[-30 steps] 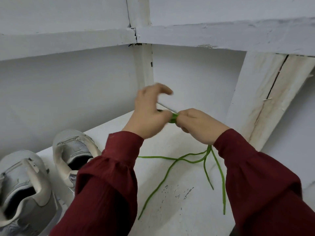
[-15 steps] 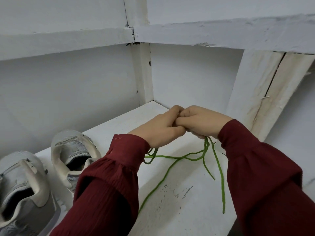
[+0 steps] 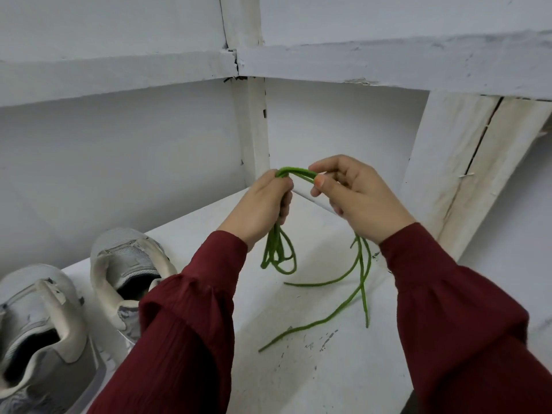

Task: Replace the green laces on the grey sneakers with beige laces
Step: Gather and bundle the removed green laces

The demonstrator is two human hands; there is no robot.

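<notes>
The left hand (image 3: 258,204) fists looped green laces (image 3: 295,171), the right hand (image 3: 363,198) pinches the same strands; joined a moment ago, the hands have drawn apart. Tails trail right across the shelf (image 3: 298,383). The sneakers (image 3: 128,255), near left, look unlaced, so this is probably tidying before the beige laces go in.

White painted shelf board (image 3: 343,372) is carrying everything, and dark scuff marks (image 3: 325,339) are showing near its front edge. Plain white walls (image 3: 119,162) are closing in its left and back edges. A white corner post (image 3: 254,130) is standing upright at the shelf's far corner. An upper shelf beam (image 3: 388,64) is running across the top, with paint chipping (image 3: 361,82) along its lower edge. At the shelf's right edge, a worn, yellowed plank (image 3: 442,174) is leaning tilted, with a dark crack (image 3: 478,144) running down its length.
</notes>
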